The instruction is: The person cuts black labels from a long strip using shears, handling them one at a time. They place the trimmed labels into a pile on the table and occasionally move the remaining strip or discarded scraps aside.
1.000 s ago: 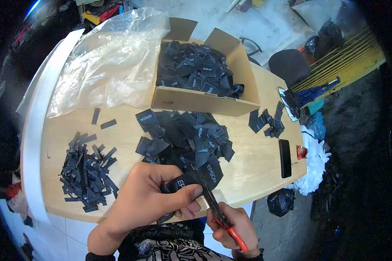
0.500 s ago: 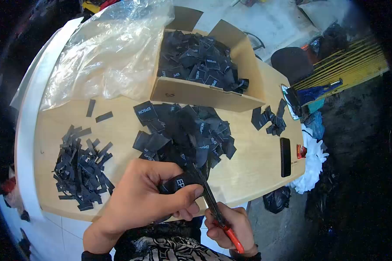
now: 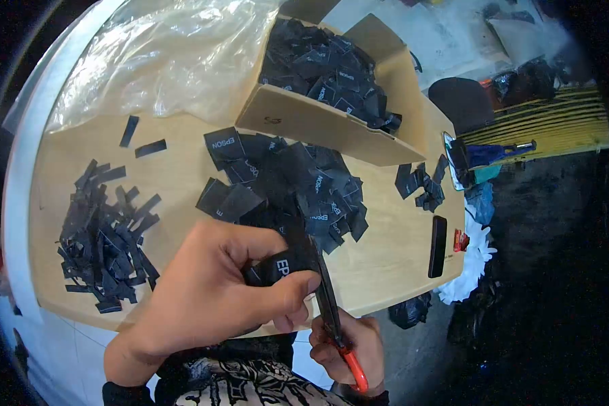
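Observation:
My left hand (image 3: pixel 216 291) is closed, pinching a black fabric label (image 3: pixel 267 271) printed with white letters, of which "EP" shows. Scissors (image 3: pixel 327 298) with red handles are gripped in my right hand (image 3: pixel 358 342), their dark blades pointing up along the label's right edge, close to my left thumb. Whether the blades are fully closed cannot be made out. Just beyond my hands lies a heap of black labels (image 3: pixel 247 203), some reading "EPSON". Left of my left hand is a pile of narrow black strips (image 3: pixel 108 247) on the table.
A cardboard box (image 3: pixel 318 125) full of black labels stands at the back, beside a clear plastic sheet (image 3: pixel 162 68). Two loose strips (image 3: pixel 150 148) lie near the sheet. On the table's (image 3: pixel 386 250) right are a small label cluster (image 3: pixel 423 186) and a black phone-like object (image 3: pixel 438 247).
The camera view has turned and shifted slightly, so the table and box sit differently in it. Both hands keep their holds on the label and scissors, almost in the same place.

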Action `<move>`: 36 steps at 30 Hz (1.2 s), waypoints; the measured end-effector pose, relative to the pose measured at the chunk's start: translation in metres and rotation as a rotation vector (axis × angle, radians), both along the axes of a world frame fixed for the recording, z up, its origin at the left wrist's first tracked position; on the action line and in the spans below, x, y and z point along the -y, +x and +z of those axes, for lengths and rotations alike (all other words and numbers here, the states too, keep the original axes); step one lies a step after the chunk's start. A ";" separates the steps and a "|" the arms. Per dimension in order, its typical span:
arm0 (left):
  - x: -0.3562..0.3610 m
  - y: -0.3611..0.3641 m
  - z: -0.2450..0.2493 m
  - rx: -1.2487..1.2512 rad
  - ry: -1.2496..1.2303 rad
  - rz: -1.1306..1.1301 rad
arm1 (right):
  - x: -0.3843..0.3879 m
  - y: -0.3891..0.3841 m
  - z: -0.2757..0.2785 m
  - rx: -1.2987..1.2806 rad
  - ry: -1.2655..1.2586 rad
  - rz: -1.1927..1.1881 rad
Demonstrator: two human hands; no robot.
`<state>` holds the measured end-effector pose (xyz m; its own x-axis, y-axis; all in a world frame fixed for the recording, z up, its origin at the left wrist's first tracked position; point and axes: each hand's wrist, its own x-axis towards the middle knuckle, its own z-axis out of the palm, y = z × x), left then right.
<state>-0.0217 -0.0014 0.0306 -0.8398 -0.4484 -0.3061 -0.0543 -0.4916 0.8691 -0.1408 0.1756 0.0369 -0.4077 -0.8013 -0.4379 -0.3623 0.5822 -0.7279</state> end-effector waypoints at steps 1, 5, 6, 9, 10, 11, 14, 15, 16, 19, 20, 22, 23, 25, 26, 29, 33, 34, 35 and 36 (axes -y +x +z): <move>0.001 -0.001 -0.002 -0.002 -0.009 -0.004 | 0.002 0.000 -0.002 -0.021 -0.022 -0.011; 0.006 -0.003 -0.004 0.039 0.004 -0.055 | 0.002 -0.008 -0.008 -0.009 -0.068 -0.006; 0.004 -0.005 -0.005 0.048 -0.022 -0.017 | 0.005 -0.010 -0.007 0.049 -0.085 -0.066; 0.001 -0.005 -0.001 0.030 -0.119 0.007 | 0.018 -0.020 -0.010 0.363 -0.363 -0.233; 0.001 -0.005 0.002 0.006 -0.149 -0.004 | 0.026 -0.020 -0.005 0.423 -0.436 -0.240; 0.001 -0.002 0.002 -0.035 -0.151 -0.055 | 0.025 -0.027 -0.002 0.394 -0.528 -0.177; -0.006 -0.002 0.003 -0.103 -0.120 -0.109 | 0.022 -0.028 0.024 0.387 -0.715 -0.212; -0.010 0.000 0.005 -0.110 -0.150 -0.120 | 0.025 -0.023 0.030 0.333 -0.845 -0.196; -0.015 -0.001 0.007 -0.139 -0.133 -0.135 | 0.026 -0.020 0.034 0.326 -0.873 -0.195; -0.020 0.003 0.022 -0.087 -0.193 -0.224 | 0.021 -0.014 0.046 -0.111 -0.691 -0.029; -0.022 0.005 0.027 -0.003 -0.251 -0.289 | 0.025 -0.015 0.043 -0.149 -0.734 0.053; -0.023 0.008 0.031 0.036 -0.356 -0.310 | 0.027 -0.002 0.047 -0.071 -0.617 -0.040; -0.024 0.007 0.036 0.016 -0.369 -0.313 | 0.026 -0.002 0.047 -0.067 -0.616 -0.036; -0.031 0.008 0.029 -0.096 -0.290 -0.274 | 0.024 -0.003 0.046 -0.060 -0.683 -0.133; -0.032 0.008 0.026 -0.092 -0.285 -0.274 | 0.021 -0.008 0.046 -0.011 -0.715 -0.145; -0.033 0.009 0.023 -0.059 -0.343 -0.226 | 0.014 -0.011 0.047 0.024 -0.799 -0.215; -0.036 0.007 0.028 0.034 -0.292 -0.177 | 0.010 -0.014 0.045 0.058 -0.833 -0.275; -0.036 0.006 0.027 0.035 -0.291 -0.179 | 0.010 -0.015 0.044 0.055 -0.835 -0.293; -0.035 0.005 0.026 0.016 -0.301 -0.171 | 0.009 -0.015 0.043 0.057 -0.832 -0.296; -0.035 0.004 0.024 -0.002 -0.311 -0.163 | 0.009 -0.016 0.040 0.072 -0.836 -0.299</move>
